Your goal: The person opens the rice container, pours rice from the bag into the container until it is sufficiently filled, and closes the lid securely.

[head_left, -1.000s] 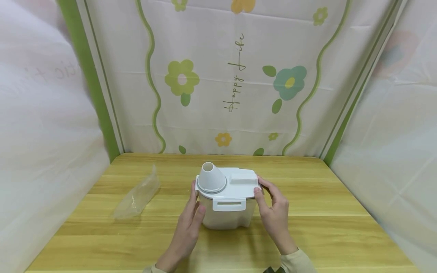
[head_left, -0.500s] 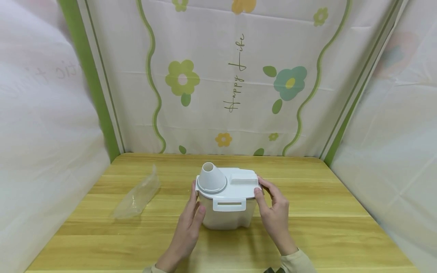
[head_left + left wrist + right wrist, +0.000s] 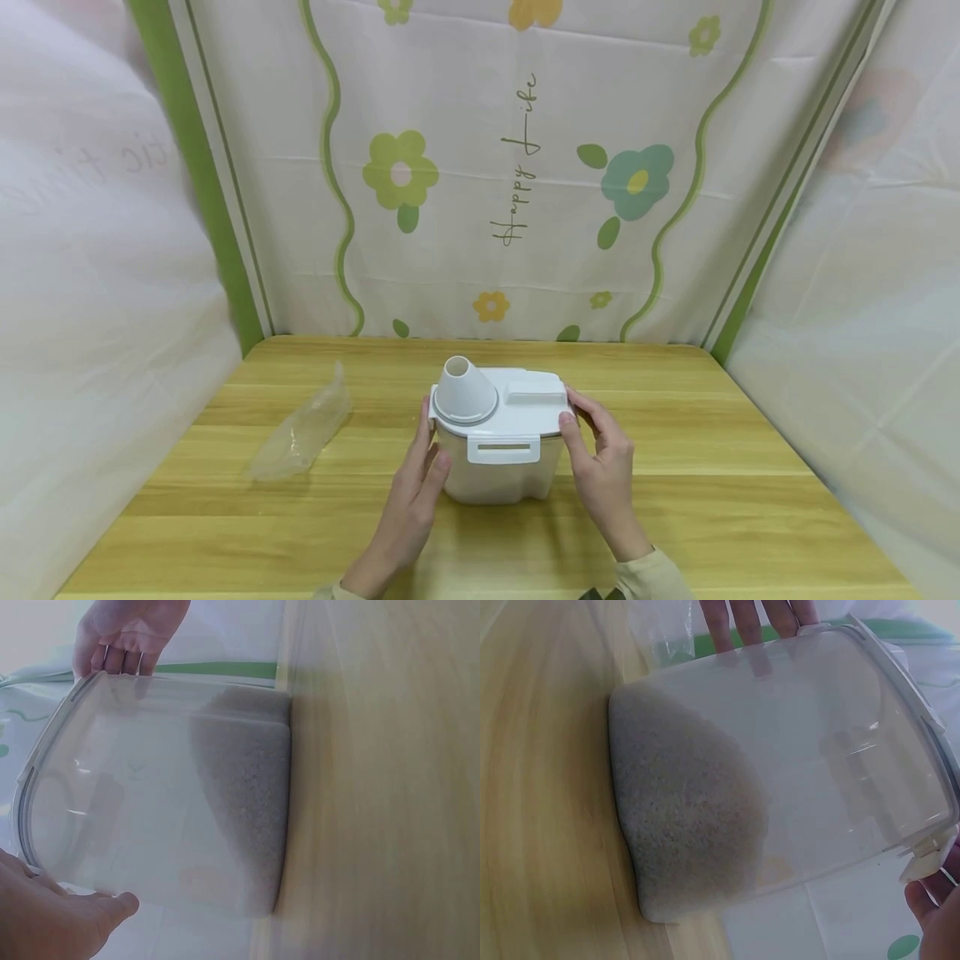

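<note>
A clear plastic storage container [image 3: 495, 485] with a white lid [image 3: 521, 421] stands upright on the wooden table, between both hands. Pale, rice-like grains [image 3: 690, 817] fill its lower part in a slope. On the lid's left is a white cone-shaped spout [image 3: 465, 393], and a slotted white clip [image 3: 504, 459] hangs at the front. My left hand [image 3: 408, 504] presses the left wall with straightish fingers, its thumb at the front corner. At the right end, my right hand [image 3: 606, 471] grips the lid's edge, thumb in front and fingers behind, by a side clip [image 3: 924, 862].
A crumpled clear plastic bag [image 3: 303, 433] lies left of the container on the wood-grain table [image 3: 720, 500]. White cloth with printed flowers [image 3: 517, 275] hangs behind the table, and white sheets enclose both sides.
</note>
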`<state>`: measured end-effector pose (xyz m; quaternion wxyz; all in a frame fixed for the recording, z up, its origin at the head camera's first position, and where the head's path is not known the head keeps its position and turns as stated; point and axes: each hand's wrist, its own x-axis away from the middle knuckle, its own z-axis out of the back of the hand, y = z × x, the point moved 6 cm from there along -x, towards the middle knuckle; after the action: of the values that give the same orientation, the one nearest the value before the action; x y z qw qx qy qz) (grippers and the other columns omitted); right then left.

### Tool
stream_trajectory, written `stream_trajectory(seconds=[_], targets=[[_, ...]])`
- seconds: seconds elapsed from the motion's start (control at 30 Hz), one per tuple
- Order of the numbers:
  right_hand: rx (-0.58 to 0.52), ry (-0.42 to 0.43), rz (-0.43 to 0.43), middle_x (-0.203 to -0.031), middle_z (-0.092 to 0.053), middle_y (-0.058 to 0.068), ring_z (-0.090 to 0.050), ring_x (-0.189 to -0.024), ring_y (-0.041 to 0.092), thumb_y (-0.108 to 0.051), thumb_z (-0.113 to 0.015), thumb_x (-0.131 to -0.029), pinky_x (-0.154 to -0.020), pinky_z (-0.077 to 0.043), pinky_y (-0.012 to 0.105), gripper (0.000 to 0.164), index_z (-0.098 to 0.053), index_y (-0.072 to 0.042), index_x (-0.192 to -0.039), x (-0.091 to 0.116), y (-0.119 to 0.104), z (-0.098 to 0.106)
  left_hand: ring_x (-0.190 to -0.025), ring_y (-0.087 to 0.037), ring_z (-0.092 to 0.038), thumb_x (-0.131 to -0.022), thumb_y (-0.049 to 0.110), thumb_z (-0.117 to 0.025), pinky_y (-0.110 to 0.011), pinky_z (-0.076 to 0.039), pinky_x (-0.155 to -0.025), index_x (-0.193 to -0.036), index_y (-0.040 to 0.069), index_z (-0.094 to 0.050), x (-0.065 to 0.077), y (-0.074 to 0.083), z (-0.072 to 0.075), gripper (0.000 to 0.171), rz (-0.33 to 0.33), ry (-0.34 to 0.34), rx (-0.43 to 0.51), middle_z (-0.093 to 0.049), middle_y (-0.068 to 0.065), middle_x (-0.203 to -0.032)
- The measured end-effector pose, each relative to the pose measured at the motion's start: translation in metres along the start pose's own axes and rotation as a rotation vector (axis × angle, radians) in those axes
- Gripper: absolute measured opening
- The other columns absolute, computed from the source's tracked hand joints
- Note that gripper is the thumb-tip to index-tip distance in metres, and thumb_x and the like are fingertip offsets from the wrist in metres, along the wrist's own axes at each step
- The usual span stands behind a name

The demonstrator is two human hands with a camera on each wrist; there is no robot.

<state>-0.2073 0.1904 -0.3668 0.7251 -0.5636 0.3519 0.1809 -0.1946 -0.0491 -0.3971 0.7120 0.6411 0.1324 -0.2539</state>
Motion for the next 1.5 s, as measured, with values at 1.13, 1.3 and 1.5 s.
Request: stream_trajectory(seconds=[1.13,1.3,1.5], targets=[[-0.066,0.032,-0.026,-0.13,-0.059,0.017,-0.055,-0.118,0.031,0.008,-0.056,-0.096,-0.094,-0.05,0.028,0.032,-0.059,0.007,-0.128,0.0,-0.013,-0.006,-0.146,-0.021,-0.016,-0.106,0.007,-0.037,-0.041,-0.026,-0.112,-0.159,0.016,-0.006,-0.001,0.0,0.003,0.062,-0.004,0.017,0.017,-0.009,0.001,-0.163],[-0.041,0.048,-0.06,-0.127,-0.058,0.024,-0.054,-0.116,0.036,0.006,-0.056,-0.096,-0.092,-0.05,0.025,0.031,-0.056,0.014,-0.127,0.0,-0.026,-0.007,-0.146,-0.022,-0.017,-0.107,0.009,-0.037,-0.043,-0.026,-0.112,-0.159,0.019,-0.007,0.0,-0.001,0.003,0.062,0.009,0.017,-0.002,-0.009,0.002,-0.163],[-0.055,0.064,-0.089,-0.13,-0.058,0.017,-0.056,-0.116,0.032,0.002,-0.056,-0.098,-0.092,-0.05,0.023,0.034,-0.057,0.007,-0.131,0.005,-0.003,-0.005,-0.146,-0.022,-0.017,-0.107,0.009,-0.037,-0.044,-0.026,-0.112,-0.159,0.016,-0.006,0.0,-0.002,0.002,0.061,0.012,0.01,0.005,-0.009,0.002,-0.163]])
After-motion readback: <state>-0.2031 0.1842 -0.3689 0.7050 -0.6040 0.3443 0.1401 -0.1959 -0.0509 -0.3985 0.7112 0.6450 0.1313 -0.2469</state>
